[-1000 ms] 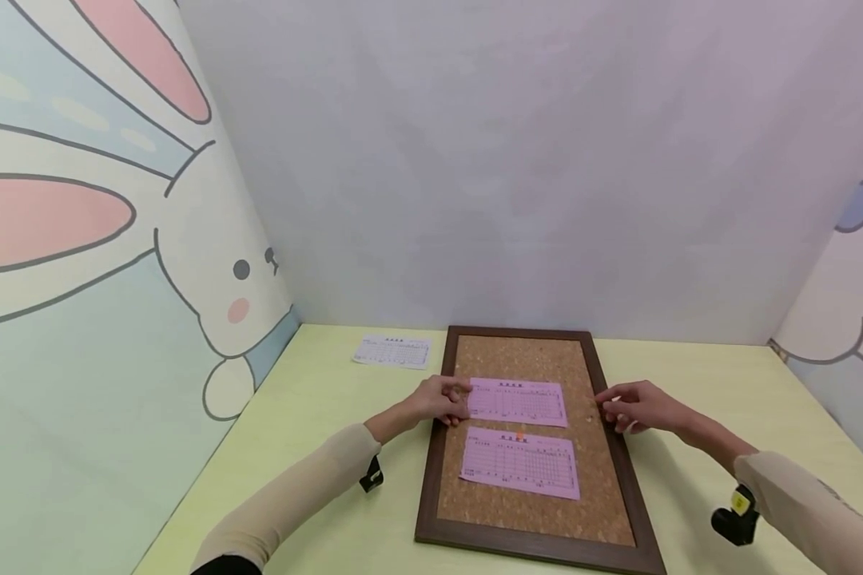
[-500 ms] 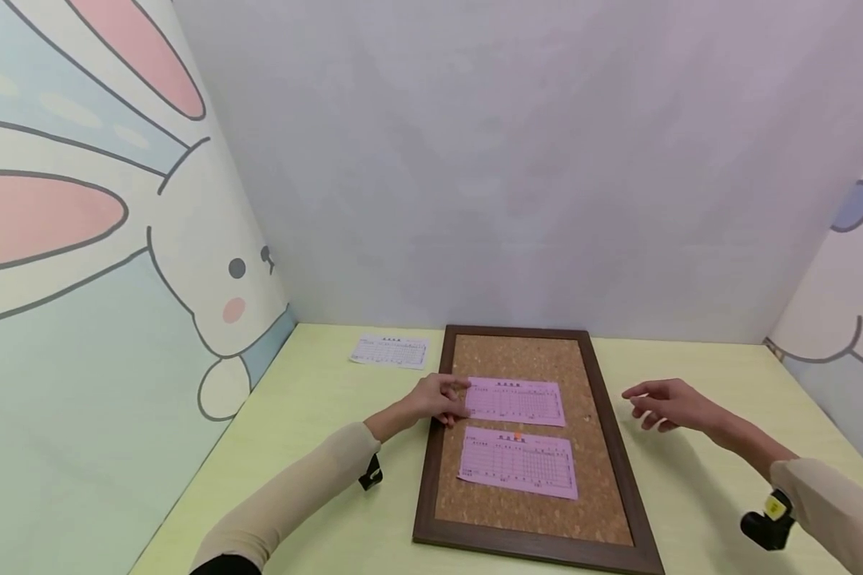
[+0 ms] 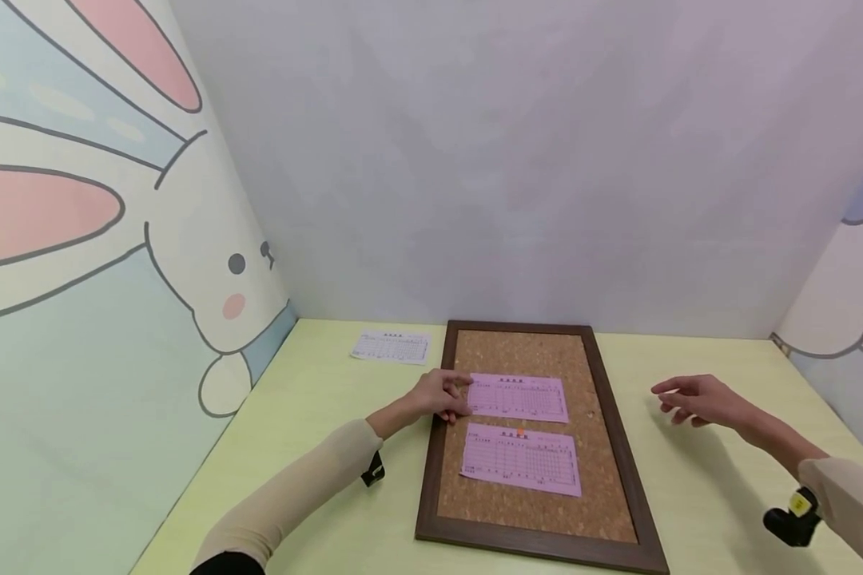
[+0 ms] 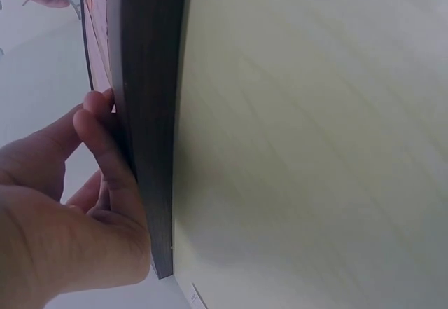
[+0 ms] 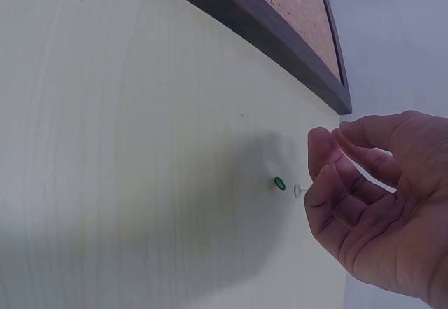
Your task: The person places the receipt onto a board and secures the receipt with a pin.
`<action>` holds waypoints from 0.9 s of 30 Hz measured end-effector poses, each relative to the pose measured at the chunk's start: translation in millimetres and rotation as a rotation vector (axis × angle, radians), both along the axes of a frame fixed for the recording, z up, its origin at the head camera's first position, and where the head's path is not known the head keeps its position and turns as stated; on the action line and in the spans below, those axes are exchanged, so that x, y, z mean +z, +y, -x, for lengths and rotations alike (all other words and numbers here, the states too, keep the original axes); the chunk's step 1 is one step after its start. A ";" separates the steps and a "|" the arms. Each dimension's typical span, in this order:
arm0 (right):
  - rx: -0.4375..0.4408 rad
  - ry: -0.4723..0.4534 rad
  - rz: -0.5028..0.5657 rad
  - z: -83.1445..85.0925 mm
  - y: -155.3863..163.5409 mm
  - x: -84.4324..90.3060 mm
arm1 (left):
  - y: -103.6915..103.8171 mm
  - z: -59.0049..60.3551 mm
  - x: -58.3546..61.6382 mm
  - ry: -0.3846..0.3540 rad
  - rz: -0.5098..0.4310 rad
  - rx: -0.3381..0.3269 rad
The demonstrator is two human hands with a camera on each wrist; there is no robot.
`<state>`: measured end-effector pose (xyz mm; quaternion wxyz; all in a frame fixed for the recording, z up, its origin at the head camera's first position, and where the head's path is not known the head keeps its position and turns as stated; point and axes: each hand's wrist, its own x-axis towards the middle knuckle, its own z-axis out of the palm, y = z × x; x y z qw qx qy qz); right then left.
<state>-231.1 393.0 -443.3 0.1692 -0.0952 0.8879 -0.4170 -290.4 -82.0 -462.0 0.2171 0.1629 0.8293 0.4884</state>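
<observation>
Left hand (image 3: pixel 439 395) grip presses upper pink slip (image 3: pixel 518 397) at 9 o'clock edge on cork board (image 3: pixel 546 511). Right hand (image 3: pixel 697 399) grip loosely spread, empty, hovering above surface (image 3: pixel 316 399) over green pushpin (image 5: pixel 280 183), 3 o'clock of board.

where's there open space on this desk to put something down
Bare table lies left of the cork board, below the white sheet. Right of the board it is bare too, but two pins lie beneath the right hand. The board's middle holds two pink sheets.

left hand (image 3: pixel 439 395): on upper pink sheet (image 3: pixel 519 397) | right hand (image 3: pixel 697 398): above table (image 3: pixel 316 415)
</observation>
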 end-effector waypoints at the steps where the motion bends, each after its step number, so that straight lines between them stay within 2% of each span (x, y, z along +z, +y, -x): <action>1: -0.002 0.009 -0.012 0.0 1.7 -0.1 | 0.3 0.1 0.5 -0.004 0.001 0.001; 17: -0.038 0.078 -0.135 -3.4 24.1 -11.1 | 0.4 0.4 1.0 -0.008 -0.011 0.000; 21: -0.024 0.121 -0.195 -5.8 30.0 -13.5 | 2.0 0.9 1.1 -0.010 -0.014 -0.001; 27: 0.050 0.257 -0.284 -9.1 24.9 -18.5 | -1.0 2.0 -0.6 -0.012 -0.006 0.008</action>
